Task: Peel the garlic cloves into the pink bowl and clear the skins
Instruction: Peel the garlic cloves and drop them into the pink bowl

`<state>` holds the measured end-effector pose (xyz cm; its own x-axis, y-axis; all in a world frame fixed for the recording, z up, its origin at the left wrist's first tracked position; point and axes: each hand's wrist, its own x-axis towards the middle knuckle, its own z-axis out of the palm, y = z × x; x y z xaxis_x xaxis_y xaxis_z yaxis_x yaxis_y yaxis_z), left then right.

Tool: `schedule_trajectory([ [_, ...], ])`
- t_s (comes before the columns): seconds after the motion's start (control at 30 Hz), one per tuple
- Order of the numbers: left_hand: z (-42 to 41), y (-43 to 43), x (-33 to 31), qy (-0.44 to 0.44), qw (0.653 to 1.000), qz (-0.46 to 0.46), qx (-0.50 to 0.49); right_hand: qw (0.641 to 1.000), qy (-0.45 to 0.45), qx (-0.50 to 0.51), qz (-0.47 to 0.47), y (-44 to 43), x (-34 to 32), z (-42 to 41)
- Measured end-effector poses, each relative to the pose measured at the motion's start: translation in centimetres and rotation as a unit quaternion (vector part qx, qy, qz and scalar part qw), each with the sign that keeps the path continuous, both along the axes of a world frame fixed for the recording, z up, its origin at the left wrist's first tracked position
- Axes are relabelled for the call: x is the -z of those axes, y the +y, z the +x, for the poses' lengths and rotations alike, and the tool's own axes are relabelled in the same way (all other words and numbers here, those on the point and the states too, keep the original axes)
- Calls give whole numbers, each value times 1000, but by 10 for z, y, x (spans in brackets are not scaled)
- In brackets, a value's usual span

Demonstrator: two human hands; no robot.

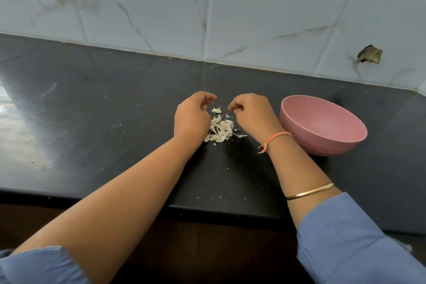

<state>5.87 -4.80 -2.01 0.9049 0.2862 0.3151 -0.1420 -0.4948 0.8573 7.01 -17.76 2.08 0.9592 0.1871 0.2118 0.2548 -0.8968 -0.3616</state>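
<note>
Nearest, the blue cloth sleeves (345, 237) sat high on both forearms, which crossed the front edge of the glossy black stone counter (115, 122). Past that edge lay the small heap of pale papery garlic skins and cloves (220, 130), with one loose pale piece (216, 110) just beyond it. The left hand (192, 115) hovered at the heap's left side, fingers loosely curled with nothing seen in them. The right hand (252, 110) had its fingertips bunched, and whether they pinched a skin could not be told. The round pink plastic bowl (297, 129) stood just beside the right wrist, with no cloves visible inside. The step looked like sorting clove from skin, best done by picking each piece singly and gathering skins inward, away from the front edge. Bare counter lay open to the left, and the white veined tile wall (253, 18) closed off the far side.
</note>
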Motion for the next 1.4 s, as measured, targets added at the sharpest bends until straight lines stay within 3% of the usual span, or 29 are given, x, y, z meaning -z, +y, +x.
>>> schedule_trajectory([
  [0.37, 4, 0, 0, -14, 998, 53, -8, 994, 51, -91, -42, 8, 23, 29],
  [0.73, 5, -1, -1, -7, 999, 51, -15, 992, 53, -74, -91, 8, 18, 34],
  [0.93, 7, 0, -1, -12, 999, 29, -17, 989, -7, -25, 146, -10, 32, 29],
  [1.0, 6, 0, -1, -25, 1000, 9, -11, 960, 15, -16, 280, -13, 30, 26],
  [1.1, 4, -2, -1, -46, 998, -29, 22, 877, 85, -24, 473, -16, 23, 17],
  [1.23, 2, -4, -1, -53, 997, -19, 57, 836, 111, -31, 536, -16, 19, 7],
  [1.4, -1, -6, -2, -55, 993, -16, 101, 851, 100, -32, 515, -14, 21, 5],
])
